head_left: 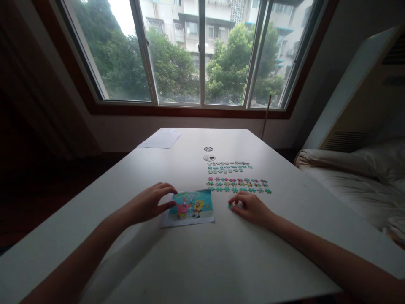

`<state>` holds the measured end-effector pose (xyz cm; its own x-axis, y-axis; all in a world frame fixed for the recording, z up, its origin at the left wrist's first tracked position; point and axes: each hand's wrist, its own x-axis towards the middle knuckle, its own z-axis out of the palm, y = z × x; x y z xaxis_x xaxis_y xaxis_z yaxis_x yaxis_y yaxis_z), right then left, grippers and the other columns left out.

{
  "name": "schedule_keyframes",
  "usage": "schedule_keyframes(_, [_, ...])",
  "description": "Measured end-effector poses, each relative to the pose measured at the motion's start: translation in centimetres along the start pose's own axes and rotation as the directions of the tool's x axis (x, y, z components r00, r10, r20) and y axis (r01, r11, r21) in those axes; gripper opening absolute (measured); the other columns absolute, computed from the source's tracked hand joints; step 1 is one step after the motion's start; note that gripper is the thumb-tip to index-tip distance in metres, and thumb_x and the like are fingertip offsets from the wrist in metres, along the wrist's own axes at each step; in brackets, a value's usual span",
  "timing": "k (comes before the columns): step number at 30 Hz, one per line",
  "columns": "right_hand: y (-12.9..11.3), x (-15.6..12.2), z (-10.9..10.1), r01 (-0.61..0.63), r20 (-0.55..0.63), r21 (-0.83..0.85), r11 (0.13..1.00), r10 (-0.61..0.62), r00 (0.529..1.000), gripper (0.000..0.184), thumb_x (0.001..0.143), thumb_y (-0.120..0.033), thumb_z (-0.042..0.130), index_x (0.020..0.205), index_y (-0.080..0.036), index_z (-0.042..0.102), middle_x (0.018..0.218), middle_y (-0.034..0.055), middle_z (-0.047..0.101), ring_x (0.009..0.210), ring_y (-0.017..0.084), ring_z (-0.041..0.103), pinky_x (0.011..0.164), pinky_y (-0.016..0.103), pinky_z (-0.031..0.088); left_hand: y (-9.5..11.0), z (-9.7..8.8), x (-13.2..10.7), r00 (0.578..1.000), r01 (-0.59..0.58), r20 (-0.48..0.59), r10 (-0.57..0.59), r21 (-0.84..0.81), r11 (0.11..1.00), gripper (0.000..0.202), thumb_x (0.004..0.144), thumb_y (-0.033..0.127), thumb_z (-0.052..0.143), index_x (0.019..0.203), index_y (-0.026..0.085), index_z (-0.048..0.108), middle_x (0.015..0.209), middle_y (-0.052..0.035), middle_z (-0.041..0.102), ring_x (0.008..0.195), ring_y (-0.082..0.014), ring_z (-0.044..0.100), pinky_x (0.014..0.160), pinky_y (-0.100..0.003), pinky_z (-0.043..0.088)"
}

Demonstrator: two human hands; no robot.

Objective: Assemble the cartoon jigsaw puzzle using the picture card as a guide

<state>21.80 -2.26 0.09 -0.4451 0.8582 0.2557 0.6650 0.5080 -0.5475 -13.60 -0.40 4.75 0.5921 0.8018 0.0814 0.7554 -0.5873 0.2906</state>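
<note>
A smooth white table (177, 257): the right hand (249, 207) pinches a small green jigsaw piece (229, 206); the left hand (152, 201) is loose. Likely light, stiff; hold edges.

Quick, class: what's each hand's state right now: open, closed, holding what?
Left hand: open, at the picture's left edge.
Right hand: closed, pinching a puzzle piece.

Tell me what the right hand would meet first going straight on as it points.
Probably the cartoon picture, at its right edge, though the nearest puzzle row lies close to that line and depth is unclear.
</note>
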Motion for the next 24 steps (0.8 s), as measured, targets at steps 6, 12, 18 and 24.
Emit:
schedule_keyframes(6, [0.2,0.3,0.3,-0.009,0.016,0.032,0.999,0.008,1.0,0.02,0.078,-0.026,0.058,0.094,-0.022,0.069,0.08,0.0021,0.06,0.058,0.009,0.048,0.059,0.022,0.04,5.7,2.5,1.4,0.985,-0.165,-0.045,0.165,0.013,0.986,0.026,0.089,0.034,0.049,0.111,0.024,0.057,0.114,-0.007,0.057,0.104,-0.0234,0.052,0.091,-0.037,0.041])
schedule_keyframes(12, [0.5,0.7,0.2,0.03,0.03,0.076,0.997,-0.032,0.999,0.025,0.078,-0.027,0.058,0.101,-0.022,0.067,0.078,0.0016,0.062,0.055,0.008,0.047,0.056,0.021,0.04,10.5,5.5,2.0,0.958,-0.263,-0.072,0.276,0.157,0.952,0.033,0.086,0.03,0.052,0.118,0.021,0.05,0.11,-0.0083,0.058,0.101,-0.0257,0.052,0.087,-0.041,0.041])
schedule_keyframes(18, [0.9,1.6,-2.6,0.006,-0.029,0.046,0.999,-0.005,1.0,0.02,0.081,-0.03,0.053,0.088,-0.019,0.068,0.068,0.0011,0.064,0.059,0.011,0.052,0.055,0.021,0.04,12.5,7.6,3.6,0.974,-0.213,-0.035,0.222,0.176,0.961,0.034,0.087,0.032,0.048,0.117,0.017,0.052,0.112,-0.011,0.058,0.103,-0.0287,0.051,0.09,-0.046,0.039])
schedule_keyframes(24, [4.3,3.7,-6.6,-0.099,-0.113,-0.078,0.992,0.09,0.99,0.025,0.081,-0.035,0.052,0.085,-0.016,0.069,0.066,0.0016,0.066,0.055,0.011,0.053,0.053,0.022,0.04,12.7,8.5,4.8,0.981,-0.177,-0.049,0.187,0.166,0.97,0.05,0.089,0.042,0.042,0.131,0.016,0.041,0.132,-0.0135,0.046,0.119,-0.0318,0.041,0.098,-0.05,0.03])
